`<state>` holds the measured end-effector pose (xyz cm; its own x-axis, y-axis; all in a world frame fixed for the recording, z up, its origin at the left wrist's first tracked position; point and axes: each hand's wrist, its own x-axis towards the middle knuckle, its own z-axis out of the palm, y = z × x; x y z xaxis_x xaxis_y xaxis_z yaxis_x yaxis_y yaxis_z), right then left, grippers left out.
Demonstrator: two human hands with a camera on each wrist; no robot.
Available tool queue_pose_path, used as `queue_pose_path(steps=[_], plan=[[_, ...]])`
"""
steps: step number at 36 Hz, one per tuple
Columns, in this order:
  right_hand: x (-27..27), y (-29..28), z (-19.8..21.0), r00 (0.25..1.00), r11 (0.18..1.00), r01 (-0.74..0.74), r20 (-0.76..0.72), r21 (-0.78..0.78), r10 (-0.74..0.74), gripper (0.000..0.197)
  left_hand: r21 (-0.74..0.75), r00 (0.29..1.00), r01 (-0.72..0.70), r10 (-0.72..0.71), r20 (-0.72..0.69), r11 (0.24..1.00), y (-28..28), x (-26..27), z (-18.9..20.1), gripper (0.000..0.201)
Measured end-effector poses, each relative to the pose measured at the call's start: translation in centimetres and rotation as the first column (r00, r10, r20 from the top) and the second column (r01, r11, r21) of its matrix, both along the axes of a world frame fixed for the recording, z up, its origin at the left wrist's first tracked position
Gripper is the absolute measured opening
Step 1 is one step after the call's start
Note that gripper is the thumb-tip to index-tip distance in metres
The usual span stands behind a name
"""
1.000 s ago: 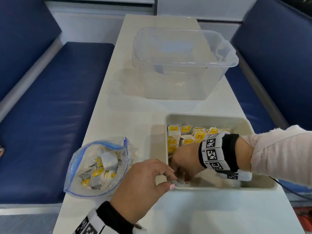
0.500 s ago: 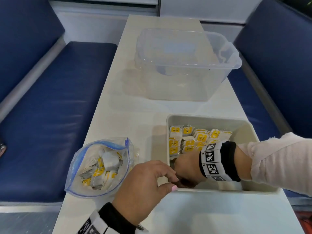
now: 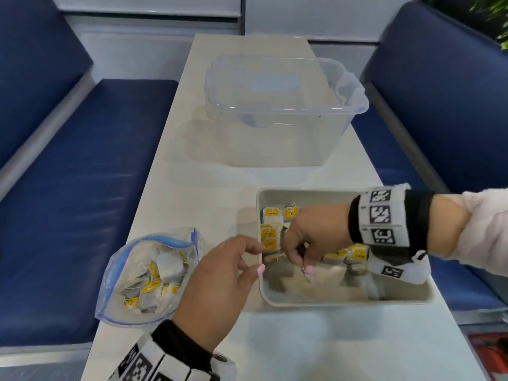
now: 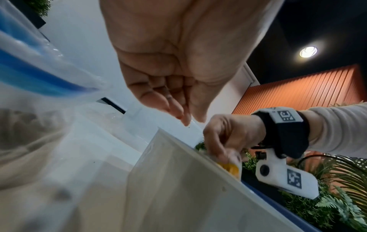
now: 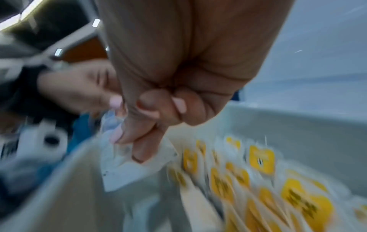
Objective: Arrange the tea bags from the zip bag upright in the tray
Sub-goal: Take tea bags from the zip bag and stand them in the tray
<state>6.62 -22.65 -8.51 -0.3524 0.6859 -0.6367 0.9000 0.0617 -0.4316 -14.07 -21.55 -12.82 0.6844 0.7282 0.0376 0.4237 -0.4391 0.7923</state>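
As before, right hand (image 3: 316,235) pinches tea bag (image 5: 127,169).

table (image 3: 209,188) white | on it: zip bag (image 3: 132,284), tray (image 3: 343,299), clear tub (image 3: 280,111)

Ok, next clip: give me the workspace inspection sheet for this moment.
Surface: white table, long and narrow.
Job's things: beige tray with upright tea bags at its far left; open zip bag left of it holds more.
Clutter: clear lidded tub at the far end.
Hands: right hand pinches a tea bag inside the tray; left hand by the tray's left wall, holds nothing.
Cables: black cable at the right wrist camera.
Surroundings: blue benches both sides, plants.
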Motion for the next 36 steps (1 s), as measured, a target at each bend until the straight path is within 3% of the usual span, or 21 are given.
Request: queue_pose_path(steps=[2, 5, 8, 11, 13, 16, 18, 22, 24, 28, 31, 33, 36], plan=[[0.2, -0.2, 1.8, 0.981, 0.992, 0.128, -0.143, -0.017, -0.130, 0.014, -0.002, 1.000, 0.021, -0.021, -0.019, 1.000, 0.3, 0.4, 0.3, 0.029], [0.2, -0.6, 3.8, 0.940, 0.980, 0.197, -0.282, -0.005, -0.191, 0.019, -0.043, 0.990, 0.132, -0.134, -0.047, 0.990, 0.6, 1.3, 1.0, 0.038], [0.0, -0.8, 4.9, 0.903, 0.971, 0.238, -0.365, -0.010, -0.225, 0.015, -0.165, 0.978, 0.210, -0.207, 0.036, 0.964, 0.7, 2.0, 1.7, 0.027], [0.1, -1.3, 5.4, 0.870, 0.960, 0.280, -0.416, -0.030, -0.266, 0.011, -0.290, 0.960, 0.247, -0.192, 0.204, 0.925, 0.7, 2.0, 1.7, 0.013], [0.4, -1.5, 5.4, 0.847, 0.949, 0.315, -0.441, -0.032, -0.296, 0.011, -0.279, 0.959, 0.229, -0.167, 0.229, 0.933, 0.8, 2.1, 1.5, 0.006], [0.5, -1.7, 5.2, 0.801, 0.904, 0.426, -0.469, 0.011, -0.372, 0.009, -0.224, 0.968, 0.126, -0.070, 0.240, 0.966, 0.9, 2.1, 1.2, 0.014], [0.3, -1.9, 5.2, 0.783, 0.869, 0.492, -0.457, 0.042, -0.421, 0.005, -0.213, 0.972, 0.035, 0.016, 0.234, 0.976, 1.0, 2.2, 1.0, 0.012], [-0.1, -2.2, 4.8, 0.778, 0.827, 0.559, -0.386, 0.066, -0.495, 0.047, -0.249, 0.968, -0.059, 0.117, 0.222, 0.967, 0.9, 2.4, 0.9, 0.010], [-0.2, -2.2, 4.4, 0.793, 0.818, 0.562, -0.360, 0.124, -0.491, 0.038, -0.261, 0.964, -0.089, 0.149, 0.222, 0.961, 0.7, 2.5, 0.9, 0.010], [0.0, -2.2, 3.9, 0.755, 0.774, 0.615, -0.393, 0.148, -0.525, 0.015, -0.288, 0.958, -0.098, 0.168, 0.233, 0.953, 0.4, 2.6, 0.9, 0.022], [0.2, -1.9, 3.9, 0.758, 0.760, 0.623, -0.385, 0.186, -0.527, 0.007, -0.262, 0.967, -0.093, 0.150, 0.207, 0.961, 0.4, 2.5, 0.7, 0.016], [0.4, -1.7, 3.9, 0.802, 0.775, 0.584, -0.321, 0.242, -0.504, 0.003, -0.234, 0.970, -0.096, 0.144, 0.197, 0.968, 0.6, 2.1, 0.4, 0.023], [0.7, -1.5, 3.6, 0.892, 0.829, 0.450, -0.127, 0.331, -0.434, 0.019, -0.181, 0.978, -0.101, 0.131, 0.165, 0.978, 0.7, 1.5, -0.1, 0.029]])
